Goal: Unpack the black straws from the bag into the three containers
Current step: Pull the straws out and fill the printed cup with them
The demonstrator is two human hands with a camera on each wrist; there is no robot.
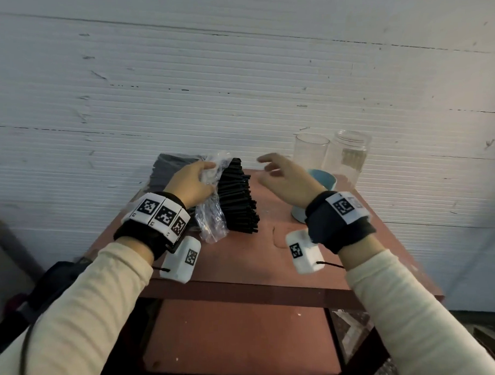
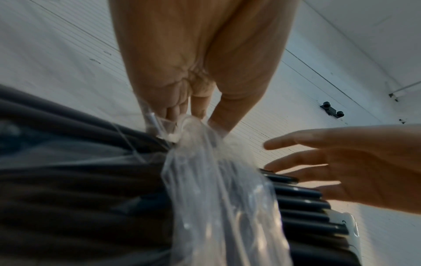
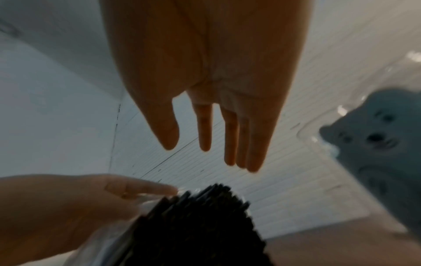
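On the bench, at 11 o'clock: my left hand [image 1: 191,183] pinches the bag [image 1: 210,214]; right hand [image 1: 285,177] hovers with fingers spread, empty.
Risk: tugging the bag could topple the exposed black straws [image 1: 238,199] and scatter them off the bench [image 1: 260,259].

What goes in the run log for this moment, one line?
left hand grips clear bag | right hand open, holding nothing | black straws piled on table | containers hold no visible straws

White ribbed wall [image 1: 236,75], reddish-brown table [image 1: 243,260]
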